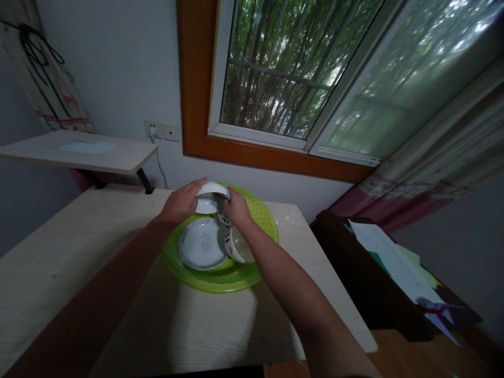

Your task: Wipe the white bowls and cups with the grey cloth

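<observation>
Over the far side of the bright green plastic basin [222, 286], my left hand [181, 202] and my right hand [237, 206] are closed on opposite sides of a white bowl [212, 188]. Just beneath it shows another white dish surface [207, 205]; I cannot tell whether it is a separate piece. A round white plate [202, 242] with a patterned grey rim lies in the left part of the basin. To its right, a white bowl with a red pattern [239, 245] leans tilted, partly behind my right forearm. Another patterned bowl [223, 217] is mostly hidden below my hands.
The basin stands on a pale wooden table [208, 320]. A raised shelf [79, 149] with a paper on it is at the left, near a wall socket [161, 130]. A window [291, 73] is ahead. Papers [397, 260] lie on a dark cabinet at the right.
</observation>
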### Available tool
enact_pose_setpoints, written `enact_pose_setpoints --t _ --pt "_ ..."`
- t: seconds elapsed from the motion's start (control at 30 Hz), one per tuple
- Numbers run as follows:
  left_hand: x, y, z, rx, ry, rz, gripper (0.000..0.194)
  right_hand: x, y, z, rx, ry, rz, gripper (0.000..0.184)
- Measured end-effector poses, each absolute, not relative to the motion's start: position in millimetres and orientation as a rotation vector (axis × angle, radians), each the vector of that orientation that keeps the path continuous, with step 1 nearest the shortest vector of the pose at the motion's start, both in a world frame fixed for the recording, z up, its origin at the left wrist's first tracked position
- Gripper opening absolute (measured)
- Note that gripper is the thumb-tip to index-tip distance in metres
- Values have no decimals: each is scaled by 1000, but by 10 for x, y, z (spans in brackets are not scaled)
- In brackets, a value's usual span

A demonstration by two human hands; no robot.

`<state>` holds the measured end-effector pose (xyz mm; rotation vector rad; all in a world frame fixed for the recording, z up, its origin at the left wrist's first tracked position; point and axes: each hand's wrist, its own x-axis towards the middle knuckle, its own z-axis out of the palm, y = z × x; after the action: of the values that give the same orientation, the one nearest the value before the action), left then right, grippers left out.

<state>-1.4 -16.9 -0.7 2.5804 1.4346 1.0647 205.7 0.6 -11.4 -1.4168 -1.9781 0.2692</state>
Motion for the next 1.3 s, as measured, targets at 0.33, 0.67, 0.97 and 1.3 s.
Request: enact_pose_setpoints --t 0.33,0.67,0.97,1.3 --pt "-19 -72 -92 2302 1531 1094 57 2071 108 -152 -1519 -1782 390 27" --pt "1 -149 -35 2483 1524 974 68 2074 24 -138 -1458 -2020 227 33" --pt "-6 -193 2 2617 1417 1074 65 2060 18 -134 -1393 -1932 315 34" --pt "-2 -145 -45 2361 1534 1060 62 2074 154 -228 -1492 -1743 429 26"
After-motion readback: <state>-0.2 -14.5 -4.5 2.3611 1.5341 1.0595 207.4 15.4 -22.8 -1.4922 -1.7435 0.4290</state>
